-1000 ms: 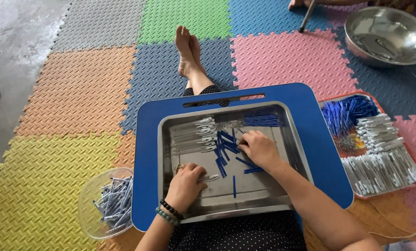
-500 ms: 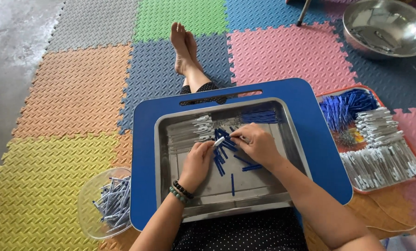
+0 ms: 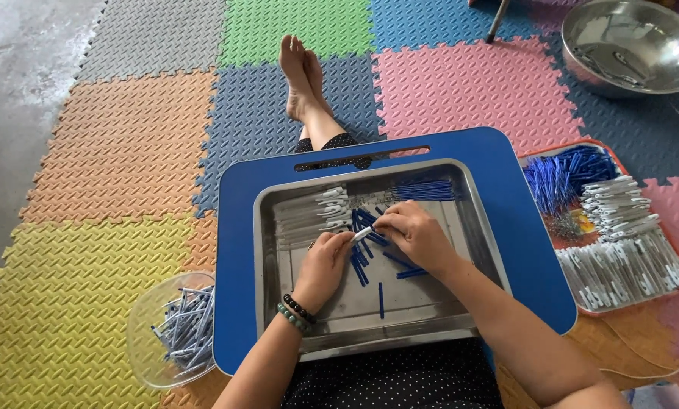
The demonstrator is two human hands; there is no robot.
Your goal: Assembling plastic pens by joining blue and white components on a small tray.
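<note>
— Both hands meet over the middle of the steel tray [image 3: 472,250]. I see my left hand [image 3: 323,261] curled, its fingertips pinched on one end of a small white pen part [image 3: 361,233].

— And the other hand?

— My right hand [image 3: 414,231] is curled too, its fingertips closed on the far end of that same white piece, so the two hands hold it between them just above the tray floor.

— What lies under them?

— Loose blue pen tubes [image 3: 366,261] are scattered on the tray floor, right beneath and beside the fingers. At the tray's far left sits a bunch of white clipped barrels [image 3: 332,208]; at its far right corner lies a neat bundle of blue tubes [image 3: 423,189].

— What holds the tray?

— A blue lap desk [image 3: 521,250] under it, resting on my legs; my bare feet [image 3: 300,72] stretch out beyond the tray's far edge onto the coloured foam mats [image 3: 127,144].

— Anything off to the sides?

— Left of the tray, near my elbow, a clear plastic bowl [image 3: 146,318] holds finished pens. Right of the tray, an orange-rimmed tray [image 3: 620,163] carries more blue tubes and rows of white pieces. Beyond that, far right, stands a large steel bowl [image 3: 631,42].
</note>
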